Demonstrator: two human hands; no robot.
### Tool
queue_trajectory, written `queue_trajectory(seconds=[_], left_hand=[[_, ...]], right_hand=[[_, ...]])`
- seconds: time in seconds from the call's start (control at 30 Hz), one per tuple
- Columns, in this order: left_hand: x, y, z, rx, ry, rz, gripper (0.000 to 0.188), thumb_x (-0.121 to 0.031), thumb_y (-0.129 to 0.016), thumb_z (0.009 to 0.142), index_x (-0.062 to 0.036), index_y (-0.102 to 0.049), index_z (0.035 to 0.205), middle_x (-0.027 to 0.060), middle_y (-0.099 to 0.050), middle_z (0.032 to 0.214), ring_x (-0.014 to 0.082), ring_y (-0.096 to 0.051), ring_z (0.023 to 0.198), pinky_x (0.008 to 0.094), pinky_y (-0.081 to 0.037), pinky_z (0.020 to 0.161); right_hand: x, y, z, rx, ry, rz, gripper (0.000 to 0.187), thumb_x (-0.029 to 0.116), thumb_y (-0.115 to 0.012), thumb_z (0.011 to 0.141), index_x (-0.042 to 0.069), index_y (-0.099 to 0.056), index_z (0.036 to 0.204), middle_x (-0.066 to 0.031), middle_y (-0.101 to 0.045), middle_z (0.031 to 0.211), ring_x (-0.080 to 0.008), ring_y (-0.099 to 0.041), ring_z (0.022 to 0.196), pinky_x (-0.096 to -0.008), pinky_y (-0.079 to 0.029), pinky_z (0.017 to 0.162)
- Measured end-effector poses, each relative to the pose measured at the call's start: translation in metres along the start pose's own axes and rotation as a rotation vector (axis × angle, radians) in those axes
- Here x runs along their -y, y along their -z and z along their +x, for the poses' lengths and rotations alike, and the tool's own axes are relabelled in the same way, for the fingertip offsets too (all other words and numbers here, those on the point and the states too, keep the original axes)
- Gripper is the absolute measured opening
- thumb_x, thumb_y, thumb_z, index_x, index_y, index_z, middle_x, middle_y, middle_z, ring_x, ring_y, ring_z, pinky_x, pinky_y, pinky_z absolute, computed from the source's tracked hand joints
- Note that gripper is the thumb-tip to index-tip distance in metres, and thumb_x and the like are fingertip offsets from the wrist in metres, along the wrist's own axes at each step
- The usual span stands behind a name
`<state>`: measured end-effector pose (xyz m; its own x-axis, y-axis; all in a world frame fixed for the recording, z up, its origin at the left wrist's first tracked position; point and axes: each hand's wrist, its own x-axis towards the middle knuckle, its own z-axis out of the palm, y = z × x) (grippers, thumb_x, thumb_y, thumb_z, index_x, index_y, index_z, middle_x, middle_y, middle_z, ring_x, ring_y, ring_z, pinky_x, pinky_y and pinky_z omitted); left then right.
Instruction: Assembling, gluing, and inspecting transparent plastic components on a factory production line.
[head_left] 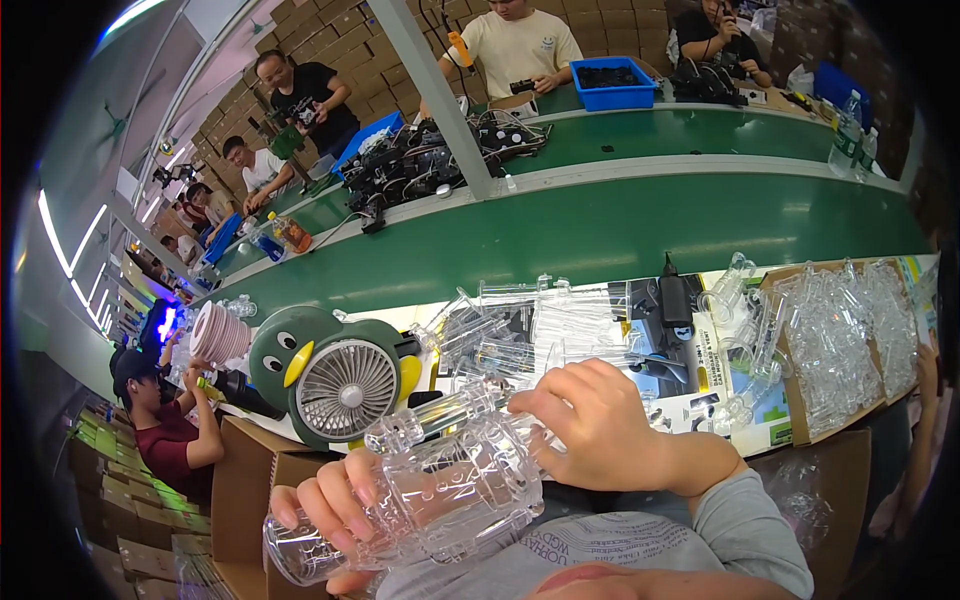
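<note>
From where I stand, the person has 1 large clear plastic body (465,490) in hand, tilted above the lap, just off the near edge of the surface (742,440). The left hand's (335,500) fingers are wrapped around its lower-left end; the right hand's (605,430) fingers are closed at the upper end, by a slim clear tube (440,416) lying along the body's side. Whether those 2 pieces are fastened, I can't tell, so I'd call this unit partly done at most. Plenty looks left: loose clear tubes (585,318) lie spread across the surface, and a cardboard box (796,405) at the right brims with clear pieces (825,335), though I can't tell whether those are finished.
</note>
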<state>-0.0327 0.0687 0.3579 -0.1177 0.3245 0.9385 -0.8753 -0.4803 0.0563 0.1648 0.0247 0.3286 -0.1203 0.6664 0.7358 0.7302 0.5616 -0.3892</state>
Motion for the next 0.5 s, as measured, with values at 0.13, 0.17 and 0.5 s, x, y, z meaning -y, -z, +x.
queue_trajectory(seconds=[0.13,0.17,0.5], left_hand=[[0.0049,0.0006,0.0004,-0.021,0.026,-0.014,0.065,-0.027,-0.081,0.069,-0.0064,-0.04,0.115,-0.0014,-0.051,0.084,0.0124,-0.049,0.077,0.0309,-0.036,0.08],[0.0053,0.0007,0.0006,-0.021,0.026,-0.012,0.065,-0.027,-0.081,0.069,-0.0064,-0.04,0.115,-0.0014,-0.051,0.084,0.0124,-0.049,0.077,0.0309,-0.036,0.08],[0.0071,0.0019,0.0027,-0.074,-0.019,-0.012,0.062,-0.027,-0.081,0.069,-0.0087,-0.04,0.112,-0.0013,-0.054,0.078,0.012,-0.053,0.072,0.0307,-0.039,0.074]], right_hand=[[-0.002,0.0046,0.0007,0.014,-0.015,-0.005,0.029,0.008,-0.069,0.061,0.011,-0.062,0.089,-0.0035,-0.055,0.076,-0.0224,-0.057,0.069,-0.0343,-0.043,0.063],[-0.0016,0.0053,0.0002,0.014,-0.014,-0.002,0.029,0.008,-0.069,0.061,0.011,-0.062,0.089,-0.0035,-0.055,0.076,-0.0224,-0.057,0.069,-0.0343,-0.043,0.063],[-0.0007,0.0054,0.0005,0.068,-0.018,-0.006,0.034,0.009,-0.071,0.061,0.01,-0.061,0.093,-0.0048,-0.054,0.079,-0.0231,-0.056,0.071,-0.0348,-0.043,0.065]])
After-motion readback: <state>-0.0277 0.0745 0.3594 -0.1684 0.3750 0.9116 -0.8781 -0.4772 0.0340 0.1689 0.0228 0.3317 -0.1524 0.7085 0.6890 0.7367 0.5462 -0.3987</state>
